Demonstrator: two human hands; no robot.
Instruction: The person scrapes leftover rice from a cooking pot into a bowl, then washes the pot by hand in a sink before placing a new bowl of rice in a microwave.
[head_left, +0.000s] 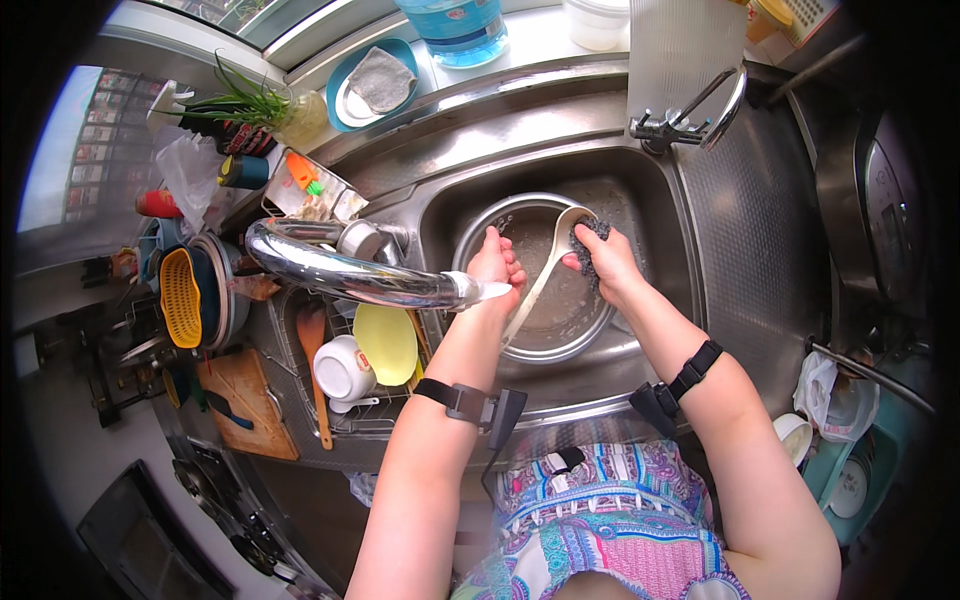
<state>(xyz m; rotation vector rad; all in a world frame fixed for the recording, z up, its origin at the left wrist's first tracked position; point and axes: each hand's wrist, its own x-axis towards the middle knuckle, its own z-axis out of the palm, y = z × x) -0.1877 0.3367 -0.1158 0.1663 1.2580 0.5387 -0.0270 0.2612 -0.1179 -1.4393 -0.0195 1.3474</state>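
Note:
In the sink (660, 225) a round metal basin (517, 201) holds a little cloudy water. My right hand (611, 262) presses a dark grey mesh scouring pad (592, 232) against the bowl of a cream-coloured ladle (561, 238), gripping both over the basin. The ladle's handle slants down toward my left wrist, and its far end lies partly behind that forearm. My left hand (496, 264), thumb raised and fingers loosely curled, is over the basin's left side, beside the handle with no visible hold on it. The curved chrome faucet (360, 277) reaches across, its white tip over my left wrist.
Left of the sink, a wire dish rack (360, 420) holds a wooden spatula (311, 345), a white cup (343, 369) and a yellow-green dish (385, 341). Beyond it is a cutting board (240, 405) with a knife (225, 409). A second faucet (667, 129) stands at the back right.

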